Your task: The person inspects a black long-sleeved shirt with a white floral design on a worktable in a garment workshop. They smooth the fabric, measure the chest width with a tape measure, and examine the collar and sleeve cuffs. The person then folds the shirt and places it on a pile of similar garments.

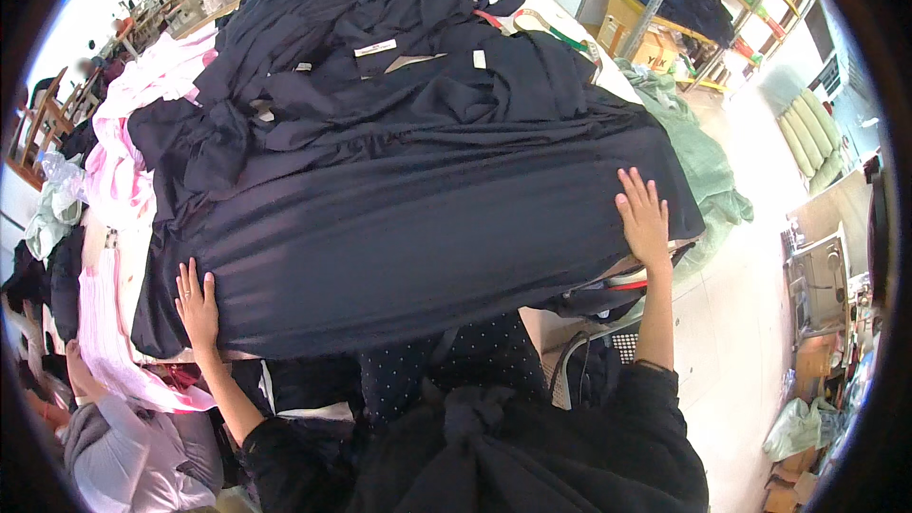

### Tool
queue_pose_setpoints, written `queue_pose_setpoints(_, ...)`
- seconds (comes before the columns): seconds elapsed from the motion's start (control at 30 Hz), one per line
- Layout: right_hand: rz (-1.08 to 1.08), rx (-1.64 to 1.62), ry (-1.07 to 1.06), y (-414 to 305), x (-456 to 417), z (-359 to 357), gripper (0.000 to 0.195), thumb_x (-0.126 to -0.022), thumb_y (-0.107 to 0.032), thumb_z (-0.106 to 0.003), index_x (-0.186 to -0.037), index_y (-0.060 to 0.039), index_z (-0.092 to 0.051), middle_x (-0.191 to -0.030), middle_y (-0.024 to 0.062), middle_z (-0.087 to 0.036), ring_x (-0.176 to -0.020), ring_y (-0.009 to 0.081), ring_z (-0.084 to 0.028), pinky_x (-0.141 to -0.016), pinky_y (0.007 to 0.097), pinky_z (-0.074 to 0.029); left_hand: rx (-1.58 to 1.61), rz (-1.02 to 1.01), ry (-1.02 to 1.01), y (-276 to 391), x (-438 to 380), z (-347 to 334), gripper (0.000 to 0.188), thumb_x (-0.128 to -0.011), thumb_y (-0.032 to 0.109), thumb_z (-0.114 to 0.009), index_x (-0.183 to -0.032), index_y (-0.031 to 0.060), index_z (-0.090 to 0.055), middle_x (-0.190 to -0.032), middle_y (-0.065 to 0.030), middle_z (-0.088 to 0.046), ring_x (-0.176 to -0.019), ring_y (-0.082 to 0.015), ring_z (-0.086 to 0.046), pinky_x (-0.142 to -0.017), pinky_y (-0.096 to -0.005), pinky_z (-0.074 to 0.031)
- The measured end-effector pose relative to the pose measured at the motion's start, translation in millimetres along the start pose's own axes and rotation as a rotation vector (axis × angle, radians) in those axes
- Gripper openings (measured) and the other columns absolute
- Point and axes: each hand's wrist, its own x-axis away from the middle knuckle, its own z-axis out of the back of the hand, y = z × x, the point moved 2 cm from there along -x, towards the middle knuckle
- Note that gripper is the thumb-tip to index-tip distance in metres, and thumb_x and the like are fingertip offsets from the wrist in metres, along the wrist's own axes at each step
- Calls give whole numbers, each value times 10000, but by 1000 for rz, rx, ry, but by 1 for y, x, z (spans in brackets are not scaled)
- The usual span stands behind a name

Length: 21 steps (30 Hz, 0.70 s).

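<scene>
A dark fabric garment [413, 235] lies spread across the table before me, its front part smooth and its far part wrinkled. My left hand [197, 306] rests flat on its left end near the front edge, a ring on one finger. Far to the right, my right hand [643, 217] presses flat on the cloth with the fingers spread. Neither hand holds anything. Behind the smooth part, more dark garments [356, 0] are heaped, some showing white labels [375, 48] that bear writing.
Pink striped cloth [121, 135] lies along the table's left side, beside a co-worker in grey [135, 449]. A tape measure [559, 32] curls at the far right. Green cloth [684, 135] hangs by the right edge. Metal shelving [652, 0] holds boxes and folded cloth.
</scene>
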Motion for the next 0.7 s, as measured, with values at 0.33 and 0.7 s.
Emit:
queue_pose_setpoints(0.33, -584, 209, 358, 41, 0, 13, 368, -876, -339, -534, -1213, -192, -522, -1241, 99, -489, -1171, 338, -450, -1002, 550, -280, 26, -32, 17, -6, 12, 5, 493, -962, 434, -307, -1414, 237, -325, -1495, -52, -240, -1382, -273, -199, -1090, -503, -135)
queue_pose_setpoints(0.7, 394, -918, 161, -33, -50, 47, 137, -840, -81, -604, -965, -35, -636, -979, 71, -636, -974, 193, -592, -844, 301, -450, 24, -25, 39, -7, 11, 5, 486, -962, 427, -316, -1410, 239, -331, -1492, -40, -251, -1379, -261, -213, -1093, -490, -130)
